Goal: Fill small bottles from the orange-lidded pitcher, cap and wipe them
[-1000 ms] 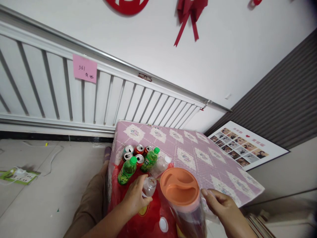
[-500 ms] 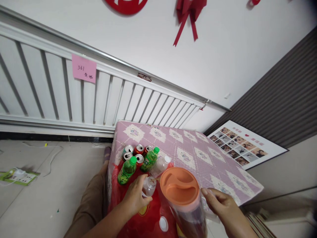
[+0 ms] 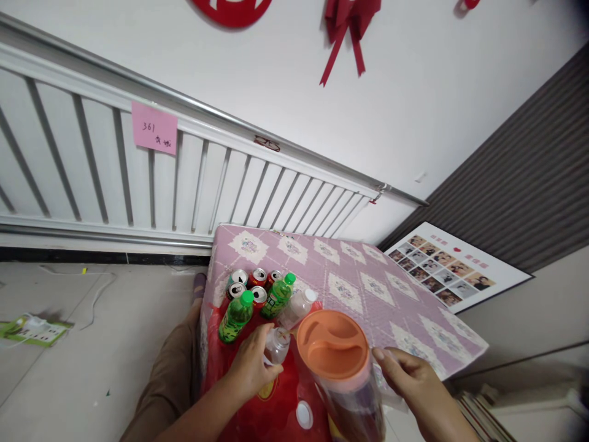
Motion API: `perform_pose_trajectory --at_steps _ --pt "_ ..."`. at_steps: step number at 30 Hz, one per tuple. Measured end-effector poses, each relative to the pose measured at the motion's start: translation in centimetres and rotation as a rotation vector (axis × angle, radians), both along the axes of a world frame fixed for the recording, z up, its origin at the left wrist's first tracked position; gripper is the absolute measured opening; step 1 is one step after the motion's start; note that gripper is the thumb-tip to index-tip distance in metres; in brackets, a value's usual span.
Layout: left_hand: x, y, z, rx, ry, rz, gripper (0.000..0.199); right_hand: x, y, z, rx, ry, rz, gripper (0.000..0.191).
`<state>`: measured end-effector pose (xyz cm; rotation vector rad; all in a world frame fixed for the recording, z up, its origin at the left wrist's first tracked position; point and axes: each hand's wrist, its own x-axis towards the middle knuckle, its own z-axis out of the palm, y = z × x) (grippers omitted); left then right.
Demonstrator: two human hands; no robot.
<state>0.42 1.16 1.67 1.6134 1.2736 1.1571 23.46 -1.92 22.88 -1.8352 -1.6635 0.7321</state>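
Clear plastic pitcher with a round orange lid (image 3: 345, 376), in the head view just left of the right hand (image 3: 409, 377): lid facing up toward the camera, long axis running from there down to the lower right, base cut off by the lower edge. Right hand the nearer of the 2, fingers curled narrow about the handle side, thumb laid against it, rest of the grip partly hidden. Across from it, left hand (image 3: 252, 363), fingers wrapped around a small colourless bottle with an uncovered mouth (image 3: 276, 348), leaning slightly toward the pitcher. Key relation: left edge of the lid right beside that mouth; touching or barely apart, impossible to tell, likewise any liquid between the 2. Brownish tint inside the pitcher, possibly liquid. Beyond the left hand, 2 green plastic bottles with green caps (image 3: 236, 316), 5 metal drink cans (image 3: 258, 298) and 1 colourless bottle with a white cap (image 3: 294, 310). Between left forearm and pitcher, 1 round white cap (image 3: 304, 415) on a glossy red plastic sheet (image 3: 280, 425).
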Motion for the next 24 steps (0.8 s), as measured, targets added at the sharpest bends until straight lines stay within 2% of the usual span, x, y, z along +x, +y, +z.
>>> perform_pose_trajectory --at_steps 24 --pt "-0.03 0.09 -0.28 0.005 -0.013 -0.003 0.076 0.57 0.17 -0.04 -0.039 -0.005 0.002 0.058"
